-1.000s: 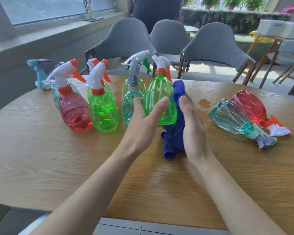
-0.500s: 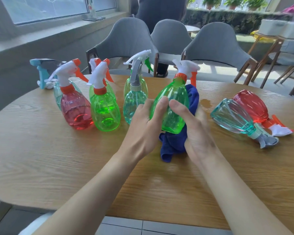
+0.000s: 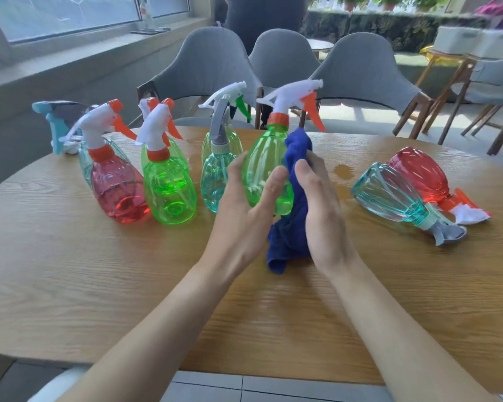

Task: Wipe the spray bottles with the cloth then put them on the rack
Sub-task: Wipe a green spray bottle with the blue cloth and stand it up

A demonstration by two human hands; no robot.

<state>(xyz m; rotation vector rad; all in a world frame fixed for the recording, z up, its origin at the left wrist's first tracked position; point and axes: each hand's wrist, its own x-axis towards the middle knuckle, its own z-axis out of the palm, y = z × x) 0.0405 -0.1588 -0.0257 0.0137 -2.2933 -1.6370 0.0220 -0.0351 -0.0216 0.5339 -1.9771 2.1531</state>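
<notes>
Wiping step. Left hand grips green bottle, near-upright over the middle of the table. Right hand clasps blue cloth against its side. Next, probably: turn bottle, rub unwiped faces. No rack in view.

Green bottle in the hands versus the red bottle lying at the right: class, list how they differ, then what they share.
Pose: the green bottle is nearly upright; the red bottle lies on its side on the table. Contact: the left hand grips the green bottle and the right hand presses the blue cloth to it; no hand touches the red bottle. Shared: white spray heads, orange triggers and collars.
</notes>
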